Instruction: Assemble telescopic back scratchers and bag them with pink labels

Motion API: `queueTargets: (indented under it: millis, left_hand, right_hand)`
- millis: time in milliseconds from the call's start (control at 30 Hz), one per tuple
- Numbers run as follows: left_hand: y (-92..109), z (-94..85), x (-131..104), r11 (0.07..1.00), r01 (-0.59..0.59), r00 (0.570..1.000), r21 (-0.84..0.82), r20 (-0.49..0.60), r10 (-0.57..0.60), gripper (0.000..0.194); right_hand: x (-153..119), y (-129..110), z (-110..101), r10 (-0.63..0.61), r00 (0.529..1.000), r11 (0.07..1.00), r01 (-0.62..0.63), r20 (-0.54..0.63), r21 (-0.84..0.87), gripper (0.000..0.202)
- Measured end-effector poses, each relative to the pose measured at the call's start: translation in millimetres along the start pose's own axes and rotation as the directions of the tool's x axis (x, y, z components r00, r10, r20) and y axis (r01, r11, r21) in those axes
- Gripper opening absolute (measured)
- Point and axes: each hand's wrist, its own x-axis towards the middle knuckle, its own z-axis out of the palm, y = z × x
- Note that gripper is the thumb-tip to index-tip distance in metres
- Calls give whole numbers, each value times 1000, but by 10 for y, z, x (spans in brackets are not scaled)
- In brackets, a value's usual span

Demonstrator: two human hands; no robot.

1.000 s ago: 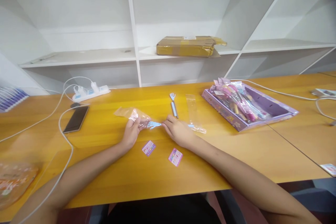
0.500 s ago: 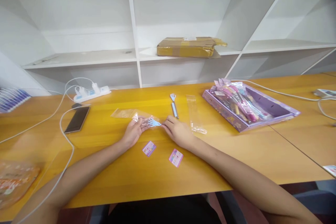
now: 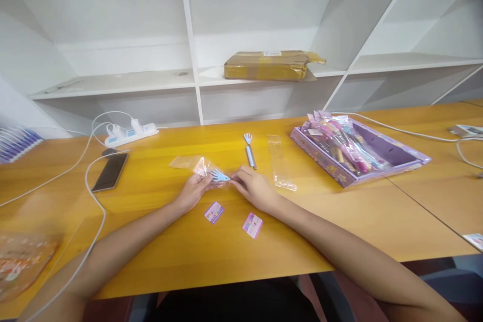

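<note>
My left hand [image 3: 193,190] pinches the mouth of a small clear plastic bag [image 3: 190,164] lying on the yellow table [image 3: 158,241]. A little light-blue hand-shaped scratcher [image 3: 219,176] sits at the bag's opening, its claw end partly inside, and my right hand [image 3: 253,188] holds its handle end. A second scratcher with a silver handle [image 3: 249,151] lies just beyond my right hand. An empty clear bag [image 3: 279,163] lies to its right. Two small printed cards, one purple [image 3: 214,212] and one pink [image 3: 252,225], lie near my wrists.
A purple tray [image 3: 400,161] of packed pink and blue items stands at the right. A black phone [image 3: 110,172], white cables and a power strip [image 3: 130,134] lie at the left. A taped cardboard parcel [image 3: 269,65] rests on the white shelf behind.
The blue scratcher has slid left, further into the bag's mouth. My right hand followed it and my left hand shifted slightly right along the bag.
</note>
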Motion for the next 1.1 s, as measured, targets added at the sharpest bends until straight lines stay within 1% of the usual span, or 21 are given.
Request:
queueTargets:
  millis: [33, 100, 167, 233, 333, 400, 433, 500, 567, 700, 833, 933, 1000, 1067, 1100]
  left_hand:
    - [-7, 1, -1, 1000, -3, 1000, 19, 11, 3, 45]
    - [-29, -5, -3, 999, -17, 1000, 51, 2, 17, 41]
    - [-50, -20, -3, 998, -44, 996, 53, -77, 48, 37]
    - [-48, -45, 5, 996, -92, 975, 10, -202, 92, 33]
    - [3, -91, 40, 974, -201, 913, -100, -381, 149, 30]
    - [44, -119, 67, 956, -251, 880, -151, -448, 160, 31]
    - [59, -130, 76, 953, -256, 873, -161, -461, 157, 31]
    - [70, -139, 81, 959, -240, 881, -152, -449, 150, 32]
    - [65, -135, 69, 969, -214, 896, -122, -420, 145, 34]
    - [53, -110, 34, 984, -164, 921, -74, -368, 126, 37]
    - [42, -112, 21, 993, -118, 949, -8, -294, 111, 39]
    - [9, -127, 3, 992, -87, 971, 86, -216, 104, 36]
    - [-8, -120, -18, 986, -64, 987, 153, -135, 85, 34]
    - [-7, -95, -37, 984, -46, 995, 175, -77, 60, 34]
    - [0, -79, -41, 987, -45, 995, 157, -77, 57, 35]
  right_hand:
    - [2, 0, 9, 28, 1000, 997, -27, -7, 69, 11]
    - [8, -3, 26, 90, 996, 974, -86, -10, 208, 16]
    - [14, -6, 30, 140, 990, 941, -133, -2, 310, 23]
    - [24, -5, 13, 177, 984, 916, -172, 20, 362, 24]
    - [45, 12, -47, 207, 973, 916, -230, 104, 328, 17]
    - [60, 33, -90, 214, 962, 935, -252, 169, 251, 21]
    - [67, 44, -106, 210, 957, 942, -252, 198, 221, 24]
    - [76, 68, -122, 197, 950, 943, -251, 243, 217, 28]
    - [77, 91, -117, 184, 946, 931, -255, 268, 261, 28]
    - [62, 120, -85, 181, 947, 910, -264, 267, 320, 23]
    - [40, 98, -55, 192, 944, 896, -280, 268, 346, 22]
    - [24, 60, -16, 170, 956, 888, -255, 241, 384, 23]
    - [15, 38, 19, 136, 970, 886, -210, 202, 414, 27]
    - [9, 22, 51, 120, 979, 873, -183, 166, 452, 32]
    - [8, 17, 63, 122, 980, 855, -183, 155, 485, 34]
